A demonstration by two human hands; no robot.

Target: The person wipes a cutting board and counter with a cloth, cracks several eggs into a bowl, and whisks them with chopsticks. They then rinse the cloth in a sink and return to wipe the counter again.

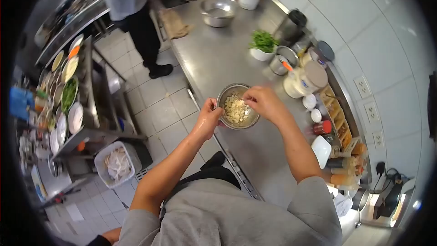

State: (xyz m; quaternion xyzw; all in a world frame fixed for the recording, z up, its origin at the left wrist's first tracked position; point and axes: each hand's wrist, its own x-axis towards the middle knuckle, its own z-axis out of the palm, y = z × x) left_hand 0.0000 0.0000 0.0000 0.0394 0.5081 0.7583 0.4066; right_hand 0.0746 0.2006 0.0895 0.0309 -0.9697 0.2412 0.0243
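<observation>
Small pale pieces (pixel 235 110) inside a metal bowl (pixel 252 119)

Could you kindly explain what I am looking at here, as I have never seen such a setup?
There is no machine: a person in a grey shirt works with two bare hands. The single picture comes from a camera worn on that person's head, looking forward and down. The left hand holds a round silver metal bowl by its rim; inside lie pale chopped pieces. The right hand is at the bowl's other side; I cannot tell whether it pinches anything. On the long grey steel counter stand leafy green herbs in a small white bowl and a wide silver metal basin.
</observation>
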